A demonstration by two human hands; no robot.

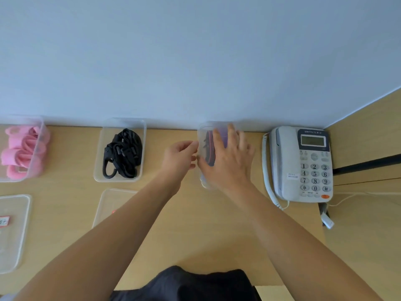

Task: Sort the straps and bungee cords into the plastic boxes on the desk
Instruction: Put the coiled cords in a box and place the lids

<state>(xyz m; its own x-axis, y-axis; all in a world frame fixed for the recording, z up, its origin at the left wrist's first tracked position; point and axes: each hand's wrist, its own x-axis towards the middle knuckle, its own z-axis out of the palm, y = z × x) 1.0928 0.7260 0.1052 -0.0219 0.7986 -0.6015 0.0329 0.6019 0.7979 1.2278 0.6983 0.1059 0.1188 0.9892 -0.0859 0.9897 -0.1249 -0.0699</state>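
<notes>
The right box (202, 133) stands at the back of the desk (195, 224), against the wall, and it is mostly hidden under the right hand (227, 157). This hand lies flat on top with straight, spread fingers. Only some dark red and purple cords (208, 146) show through the plastic, and I cannot tell if a lid is on it. The left hand (180, 157) grips the left wall of this box with curled fingers and thumb. The middle box (141, 127) holds black bungee cords (123, 153). The left box (41, 135), cut off by the frame, holds pink straps (21, 151). One loose lid (112, 205) is partly covered by the left forearm.
</notes>
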